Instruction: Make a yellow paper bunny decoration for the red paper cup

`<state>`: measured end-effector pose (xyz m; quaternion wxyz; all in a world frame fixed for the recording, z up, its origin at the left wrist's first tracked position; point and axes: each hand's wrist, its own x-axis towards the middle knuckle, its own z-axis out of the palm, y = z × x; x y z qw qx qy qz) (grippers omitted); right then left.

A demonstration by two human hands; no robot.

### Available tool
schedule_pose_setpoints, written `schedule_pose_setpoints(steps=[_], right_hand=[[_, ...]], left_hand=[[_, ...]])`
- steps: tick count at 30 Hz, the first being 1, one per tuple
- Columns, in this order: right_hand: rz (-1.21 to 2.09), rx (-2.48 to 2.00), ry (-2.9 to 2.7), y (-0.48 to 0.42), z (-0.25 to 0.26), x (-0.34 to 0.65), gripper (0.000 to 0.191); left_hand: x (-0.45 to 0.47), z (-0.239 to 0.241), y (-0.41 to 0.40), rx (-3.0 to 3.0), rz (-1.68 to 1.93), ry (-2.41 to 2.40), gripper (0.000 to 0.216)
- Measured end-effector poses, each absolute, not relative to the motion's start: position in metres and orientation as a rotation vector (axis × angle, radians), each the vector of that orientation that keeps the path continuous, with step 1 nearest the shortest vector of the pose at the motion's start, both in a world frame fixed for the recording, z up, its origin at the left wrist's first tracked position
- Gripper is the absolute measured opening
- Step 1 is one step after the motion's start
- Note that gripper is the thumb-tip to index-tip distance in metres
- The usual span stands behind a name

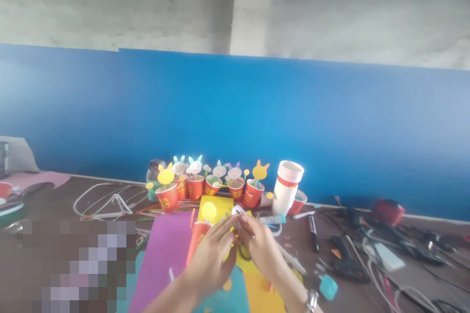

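Observation:
My left hand (pixel 215 254) and my right hand (pixel 260 240) meet over the coloured paper, fingertips pinched together. Between them is a small pale loop (pixel 238 211), like a strip of paper or tape; its exact kind is unclear. A red paper cup (pixel 200 230) lies or leans just beyond my left hand, partly covered by it. Beside its rim shows a yellow paper disc (pixel 209 211). Under my right hand, a dark curved handle (pixel 244 253), perhaps of scissors, is partly hidden. Purple paper (pixel 161 249) spreads to the left, with yellow and teal sheets below my hands.
Several red cups (pixel 168 197) with paper animal heads line the back. A tall stack of white cups (pixel 285 188) stands at right. Further right are a marker (pixel 313 232), a black glue gun (pixel 347 260) and tangled cables. White wire (pixel 106 205) lies left. A blue partition (pixel 257 117) rises behind.

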<state>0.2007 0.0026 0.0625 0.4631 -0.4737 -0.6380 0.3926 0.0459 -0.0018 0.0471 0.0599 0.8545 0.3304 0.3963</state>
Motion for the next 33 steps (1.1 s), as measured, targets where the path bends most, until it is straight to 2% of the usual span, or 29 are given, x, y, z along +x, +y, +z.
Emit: schedule_pose_setpoints(steps=[13,22,33], right_hand=[[0.766,-1.256,-1.718,-0.0002,0.062,0.2001,0.022],[0.83,-1.198,-1.7,-0.0023,0.0651,0.199,0.021],[0.673,-1.221,-1.8,-0.0024,0.0581,0.1977,0.021]], left_hand=[[0.0415,0.0462,-0.001,2.154,1.307,0.924,0.01],[0.0413,0.0458,-0.0026,2.326,1.29,0.954,0.011],[0.0406,0.0424,0.0005,2.145,1.362,0.92,0.011]])
